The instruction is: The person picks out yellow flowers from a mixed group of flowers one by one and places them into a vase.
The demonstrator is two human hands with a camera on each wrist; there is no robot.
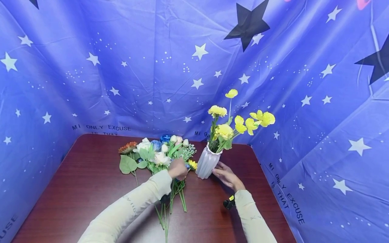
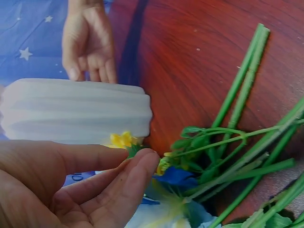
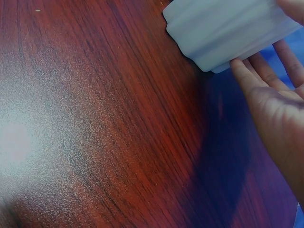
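My right hand holds the white fluted vase low on its right side, the thumb in front and the fingers reaching behind. Several yellow flowers stand in the vase. My left hand is over the right part of a heap of artificial flowers. In the left wrist view, its thumb and fingertips come together in a pinch at the stem of a small yellow flower, whose head shows just past the fingers. The fingers partly hide the exact contact. Blue and white petals lie under that hand.
Green stems from the heap point toward the front of the dark red table. A small black object with a yellow bit lies beside the right forearm. Blue star-printed cloth hangs behind and at both sides.
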